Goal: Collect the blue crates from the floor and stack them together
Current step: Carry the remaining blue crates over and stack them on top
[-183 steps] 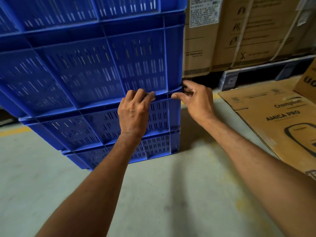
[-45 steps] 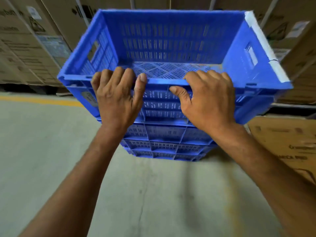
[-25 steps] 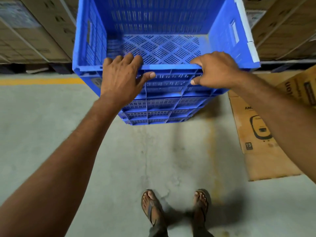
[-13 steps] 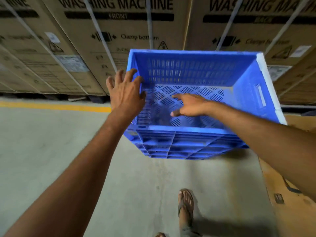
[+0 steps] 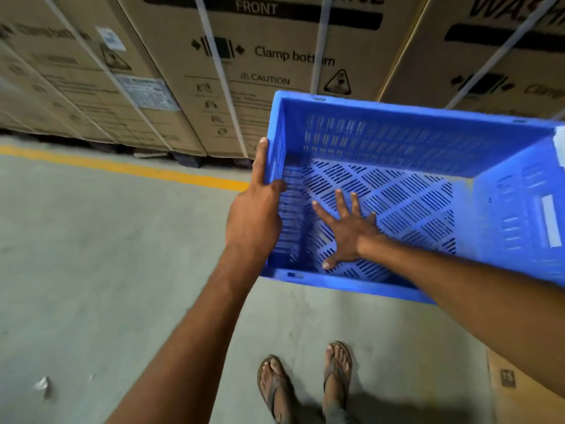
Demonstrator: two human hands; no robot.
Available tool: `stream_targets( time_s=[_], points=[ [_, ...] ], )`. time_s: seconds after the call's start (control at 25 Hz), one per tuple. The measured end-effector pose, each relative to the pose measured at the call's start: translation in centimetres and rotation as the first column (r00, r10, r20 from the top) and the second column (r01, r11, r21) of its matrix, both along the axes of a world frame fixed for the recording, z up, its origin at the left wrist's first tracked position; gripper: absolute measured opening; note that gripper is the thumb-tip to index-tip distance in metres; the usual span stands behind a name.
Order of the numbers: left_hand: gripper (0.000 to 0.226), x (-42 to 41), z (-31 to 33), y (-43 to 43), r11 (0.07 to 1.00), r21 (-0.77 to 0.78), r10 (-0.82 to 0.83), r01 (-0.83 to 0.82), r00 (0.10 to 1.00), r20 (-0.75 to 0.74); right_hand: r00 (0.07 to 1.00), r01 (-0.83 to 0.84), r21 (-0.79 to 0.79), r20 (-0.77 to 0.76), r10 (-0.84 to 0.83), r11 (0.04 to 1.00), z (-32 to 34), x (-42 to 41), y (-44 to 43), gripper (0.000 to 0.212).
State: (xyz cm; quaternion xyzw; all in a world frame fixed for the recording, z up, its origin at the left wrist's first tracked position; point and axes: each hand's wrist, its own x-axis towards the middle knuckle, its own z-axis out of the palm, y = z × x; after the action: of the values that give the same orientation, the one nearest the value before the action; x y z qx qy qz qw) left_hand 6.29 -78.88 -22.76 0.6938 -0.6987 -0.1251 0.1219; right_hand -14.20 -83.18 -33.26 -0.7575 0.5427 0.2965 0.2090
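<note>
**Hands move from crate rim to wall and base**

Nearest are two feet [image 5: 305, 384] in sandals on the grey concrete floor [image 5: 91, 255]. A small pale scrap [image 5: 42, 385] lies at the lower left and a flat piece of cardboard [image 5: 526, 390] at the lower right.

Both forearms reach forward to the blue crate [image 5: 345, 284], which stands just ahead of the feet, open side up and empty.

A second ago both hands lay on its near rim. Half a second ago the left was open over the left corner and the right was only reaching in. Now the left hand [image 5: 255, 215] grips the left wall, thumb hooked over the rim and fingers laid along the outside. The right hand [image 5: 345, 231] lies flat on the slotted base with its fingers spread wide, holding nothing.

This looks like a press to seat the crate on those under it, with the left hand steadying it. The lower crates showed earlier but are hidden here, so I cannot tell whether it sits flush. If it does, this crate is done and any others on the floor remain to be fetched.

Past the crate a yellow line [image 5: 122, 168] crosses the floor. Behind it stands a row of tall strapped boxes [image 5: 260, 56] printed "FRONT", "Clamp bottom" and "CAUTION".
</note>
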Motion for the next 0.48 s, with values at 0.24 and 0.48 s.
stream_targets(
  time_s=[0.24,0.48],
  points=[
    [0.016,0.4,-0.3,0.0,1.000,0.031,0.004,-0.005,1.000,0.031,1.000,-0.007,0.018,-0.027,0.008,1.000,0.0,0.3,-0.3,0.149],
    [0.035,1.4,1.4,-0.8,0.987,0.134,-0.064,0.091,0.979,-0.196,0.961,0.203,0.105,0.168,-0.219,0.973,9.6,1.9,0.1,0.061]
  ],
)
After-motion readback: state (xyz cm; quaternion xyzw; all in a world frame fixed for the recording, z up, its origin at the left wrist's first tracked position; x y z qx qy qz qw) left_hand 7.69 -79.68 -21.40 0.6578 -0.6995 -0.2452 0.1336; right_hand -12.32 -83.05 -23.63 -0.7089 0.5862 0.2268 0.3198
